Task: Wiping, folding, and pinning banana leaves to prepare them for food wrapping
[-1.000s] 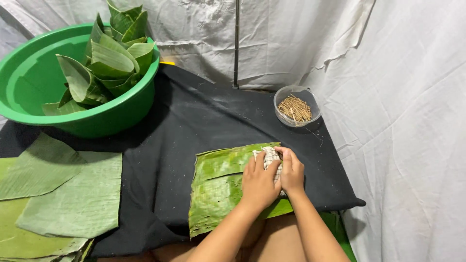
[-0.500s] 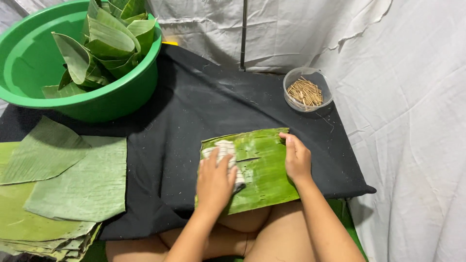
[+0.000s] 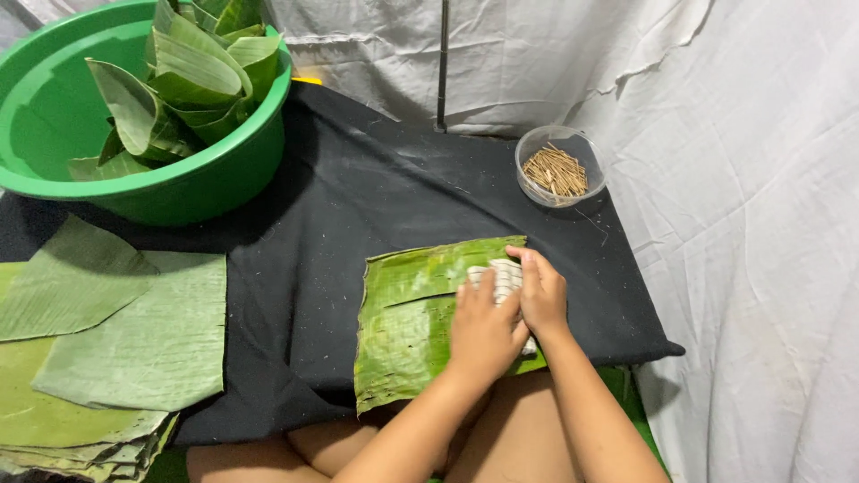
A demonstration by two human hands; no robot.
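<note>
Far to the left of my hands sits the stack of cut banana leaves [image 3: 116, 358], hanging partly off the bench [image 3: 358, 197], and above it the green basin [image 3: 224, 179] with folded leaf parcels [image 3: 188, 72] piled inside. Closer in, the banana leaf [image 3: 407, 322] I am working on lies flat on the black cloth, its bare left half stretching away from my left hand [image 3: 483, 331]. Half a second ago that hand was out in the middle of the leaf with the white cloth under it, and my right hand held the leaf's far right edge; now both have come together over the right side, so I judge the wipe has travelled across to this end of the leaf. My left hand lies palm down, fingers spread flat, pressing on the white cloth [image 3: 503, 279], which pokes out just beyond its fingertips. My right hand [image 3: 542, 295] rests beside it, touching it, fingers curled loosely onto the same cloth and the leaf's top right corner. Up and to the right of both hands, well apart, stands the clear bowl of short sticks [image 3: 557, 168].
</note>
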